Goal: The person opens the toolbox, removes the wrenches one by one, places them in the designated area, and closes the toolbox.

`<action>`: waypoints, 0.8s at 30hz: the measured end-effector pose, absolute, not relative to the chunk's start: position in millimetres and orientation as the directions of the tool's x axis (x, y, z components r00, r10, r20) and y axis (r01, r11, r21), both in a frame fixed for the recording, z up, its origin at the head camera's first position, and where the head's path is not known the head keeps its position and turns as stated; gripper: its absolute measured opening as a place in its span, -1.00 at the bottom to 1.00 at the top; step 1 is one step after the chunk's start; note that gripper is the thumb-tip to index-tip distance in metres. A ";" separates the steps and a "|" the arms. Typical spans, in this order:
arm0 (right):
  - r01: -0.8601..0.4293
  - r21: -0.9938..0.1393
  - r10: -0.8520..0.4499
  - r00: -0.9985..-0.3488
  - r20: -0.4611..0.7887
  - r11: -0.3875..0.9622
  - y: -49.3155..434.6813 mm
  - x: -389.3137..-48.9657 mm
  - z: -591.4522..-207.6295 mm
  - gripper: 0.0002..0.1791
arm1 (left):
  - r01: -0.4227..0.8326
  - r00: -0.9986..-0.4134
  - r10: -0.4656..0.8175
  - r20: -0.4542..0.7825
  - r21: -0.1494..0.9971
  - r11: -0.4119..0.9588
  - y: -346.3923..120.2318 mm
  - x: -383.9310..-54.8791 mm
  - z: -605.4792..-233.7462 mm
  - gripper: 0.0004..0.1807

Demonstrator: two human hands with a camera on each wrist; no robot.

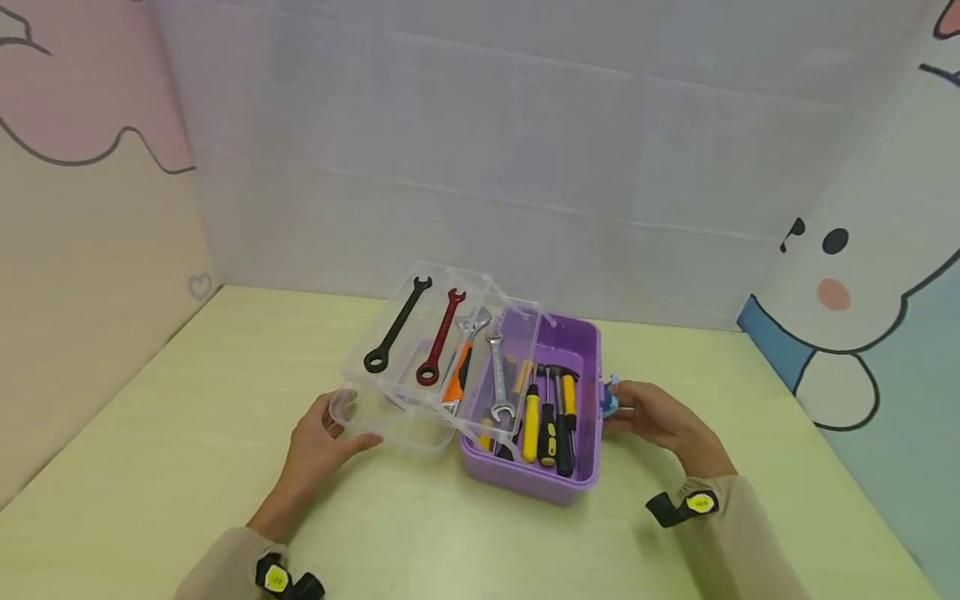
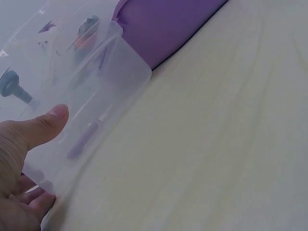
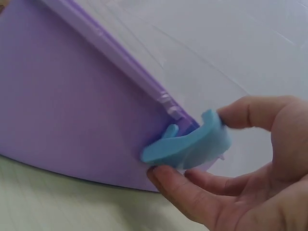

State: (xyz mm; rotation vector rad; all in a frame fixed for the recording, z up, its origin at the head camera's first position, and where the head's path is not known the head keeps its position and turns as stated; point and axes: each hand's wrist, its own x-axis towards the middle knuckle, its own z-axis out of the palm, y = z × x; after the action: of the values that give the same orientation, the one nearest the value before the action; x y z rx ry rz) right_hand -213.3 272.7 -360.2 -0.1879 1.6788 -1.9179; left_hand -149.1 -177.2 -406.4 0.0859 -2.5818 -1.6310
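The purple box (image 1: 525, 485) sits on the table a little right of centre, open side up, its far end close to the back wall. A clear lid (image 1: 416, 433) leans out past the box's left rim, and above it a clear tray (image 1: 416, 333) also overhangs on that side. In the tray lie a black wrench (image 1: 396, 329), a red wrench (image 1: 442, 333) and an orange-handled tool (image 1: 458, 379); a silver wrench (image 1: 498, 375) shows over the box's left part. Inside the box, along its right half, lie a yellow screwdriver (image 1: 531, 425), a black-and-yellow one beside it, and a hammer (image 1: 563, 437).

The left hand (image 1: 318, 442) holds the lid's outer edge, thumb on the near face, fingers behind. I cannot tell whether that edge touches the table. The right hand (image 1: 656, 412) pinches the blue latch (image 3: 192, 147), thumb above and fingers below, at the box's right wall.

Table surface (image 1: 450, 533) runs between the forearms in front of the box, left of the lid to the side wall, and right of the latch towards the rabbit picture (image 1: 832, 250).
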 end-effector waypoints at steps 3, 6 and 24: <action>0.294 -0.955 -0.448 -0.850 -0.278 0.035 275.9 -213.2 -351.2 -0.78 | -0.008 -0.995 -0.093 0.033 0.909 0.417 -175.9 -149.1 -406.2 -0.11; 0.279 -0.949 -0.375 -0.872 -0.315 0.149 277.8 -214.3 -342.8 -0.64 | -0.019 -0.995 -0.094 0.022 0.912 0.409 -175.5 -148.3 -405.1 -0.10; 0.113 -0.894 -0.354 -0.891 -0.283 0.433 259.2 -222.0 -280.3 -0.41 | -0.027 -0.996 -0.087 0.012 0.903 0.429 -175.2 -149.0 -405.6 -0.10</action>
State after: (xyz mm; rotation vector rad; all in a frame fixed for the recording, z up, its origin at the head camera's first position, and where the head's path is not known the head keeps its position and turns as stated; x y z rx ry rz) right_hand -222.0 259.2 -280.3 -0.2039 2.2583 -1.4578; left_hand -149.0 -175.2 -405.6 0.1034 -2.6071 -1.6465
